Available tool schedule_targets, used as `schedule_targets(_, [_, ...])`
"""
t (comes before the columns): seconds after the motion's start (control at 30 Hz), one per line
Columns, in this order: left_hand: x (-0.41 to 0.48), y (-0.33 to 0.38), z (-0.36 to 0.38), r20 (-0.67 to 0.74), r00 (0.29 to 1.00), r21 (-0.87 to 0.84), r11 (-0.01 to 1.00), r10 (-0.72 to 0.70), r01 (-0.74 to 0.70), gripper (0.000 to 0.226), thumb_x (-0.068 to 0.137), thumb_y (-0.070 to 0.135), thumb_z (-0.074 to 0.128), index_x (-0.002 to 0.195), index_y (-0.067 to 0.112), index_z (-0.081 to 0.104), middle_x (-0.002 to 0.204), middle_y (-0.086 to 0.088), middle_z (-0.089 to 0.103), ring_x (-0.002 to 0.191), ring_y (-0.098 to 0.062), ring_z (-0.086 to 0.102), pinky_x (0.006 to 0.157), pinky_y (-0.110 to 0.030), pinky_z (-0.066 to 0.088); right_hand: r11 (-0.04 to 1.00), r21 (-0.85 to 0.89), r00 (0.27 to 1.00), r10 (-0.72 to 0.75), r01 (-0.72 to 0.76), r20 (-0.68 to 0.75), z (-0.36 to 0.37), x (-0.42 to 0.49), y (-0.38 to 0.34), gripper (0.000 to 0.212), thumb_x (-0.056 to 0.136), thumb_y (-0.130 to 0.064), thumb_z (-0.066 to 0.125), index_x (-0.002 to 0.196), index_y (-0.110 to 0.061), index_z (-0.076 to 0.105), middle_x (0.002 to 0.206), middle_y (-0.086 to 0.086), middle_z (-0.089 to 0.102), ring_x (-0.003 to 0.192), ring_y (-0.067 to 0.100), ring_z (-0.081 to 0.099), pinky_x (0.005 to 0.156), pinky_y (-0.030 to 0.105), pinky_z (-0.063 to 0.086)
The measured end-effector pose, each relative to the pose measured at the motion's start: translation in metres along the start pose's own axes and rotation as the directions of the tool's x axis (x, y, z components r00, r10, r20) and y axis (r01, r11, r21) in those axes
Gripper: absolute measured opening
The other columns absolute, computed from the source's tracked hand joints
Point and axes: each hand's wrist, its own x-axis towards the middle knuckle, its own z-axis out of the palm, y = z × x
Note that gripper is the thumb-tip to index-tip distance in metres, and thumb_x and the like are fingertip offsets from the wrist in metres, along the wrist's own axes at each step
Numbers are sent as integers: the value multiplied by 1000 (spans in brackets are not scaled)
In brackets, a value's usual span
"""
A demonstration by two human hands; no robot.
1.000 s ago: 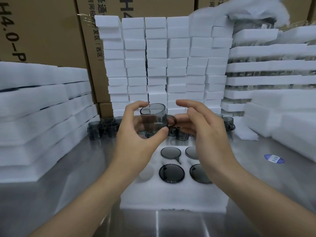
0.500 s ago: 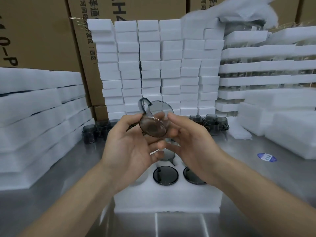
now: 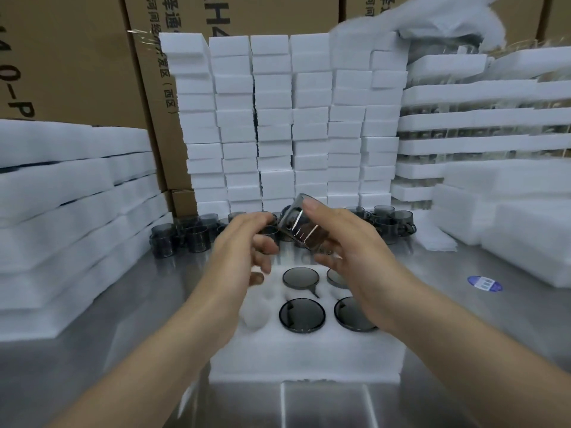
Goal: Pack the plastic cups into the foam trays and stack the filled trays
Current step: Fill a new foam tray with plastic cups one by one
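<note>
Right hand (image 3: 349,251) fingers grip the tilted cup (image 3: 301,225); left hand (image 3: 244,245) fingers loose, empty. The free pocket (image 3: 256,313) of the tray (image 3: 309,356) lies below the left fingers, down-left of the cup.

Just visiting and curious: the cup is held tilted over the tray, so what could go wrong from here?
The cup is tilted, pinched by the right hand, so it might slip onto the packed cups in the tray. The left hand, close by, could knock it. Set down askew, it may jam at the empty hole.
</note>
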Motion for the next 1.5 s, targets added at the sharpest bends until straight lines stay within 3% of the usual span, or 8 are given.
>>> schedule_targets(0.2, [-5,-6,-2,212,856,489,707,472,-511,56,81,43,77,135,44,61,120,17,65,111,-6,63,80,-8,43,980,-114,979,-177,165,-105,7,-7,8,58,70,-53,94,97,-14,61,69,-15,70,63,0,68,51,14,47])
schedule_targets(0.4, [1,-3,-6,138,923,193,904,360,-381,61,76,35,85,132,35,62,111,10,78,103,-7,75,77,-15,54,966,-170,970,-216,196,-114,10,-9,8,55,76,-76,71,88,-23,58,77,-16,63,71,-2,61,66,24,50])
schedule_targets(0.53, [11,6,-10,150,988,-170,985,37,-11,46,78,36,64,121,22,71,102,-4,76,82,-14,70,64,-28,49,979,-136,985,-163,154,-57,4,-3,1,27,94,-54,71,99,-28,73,95,-18,76,90,4,72,86,31,56])
schedule_targets(0.63, [11,5,-8,190,981,-243,968,-22,69,41,82,38,58,117,18,70,95,-3,71,80,-17,67,61,-29,46,985,-126,992,-122,119,-16,2,-2,2,22,98,-38,73,94,-17,80,97,-10,80,80,7,73,75,28,63])
schedule_targets(0.87, [10,3,-12,113,993,76,997,24,-32,28,104,34,62,124,21,75,114,-6,80,101,-20,78,78,-32,64,995,-45,992,-92,88,-85,-1,-1,6,23,94,-33,79,86,-12,81,87,-2,80,71,12,75,64,17,57])
schedule_targets(1.03, [14,1,-24,159,976,398,895,151,-203,78,71,73,86,137,35,65,107,19,80,101,5,73,87,-25,53,963,-207,979,-192,174,-68,6,-5,14,19,93,-34,79,86,-17,78,83,1,78,73,15,77,59,30,61])
schedule_targets(1.23, [34,-4,-62,233,972,430,896,5,-108,79,72,32,99,143,20,65,116,10,81,113,-4,74,110,-35,54,761,-604,966,-118,238,231,5,-5,20,20,105,-40,60,109,-38,80,97,-4,79,90,16,73,86,44,59])
schedule_targets(1.5, [38,-18,-66,305,951,385,908,44,-165,52,84,6,89,130,24,73,119,6,81,116,-9,74,109,-35,54,628,-717,953,-176,303,248,5,-7,22,24,106,-32,58,108,-42,79,77,-21,73,56,4,57,59,30,45])
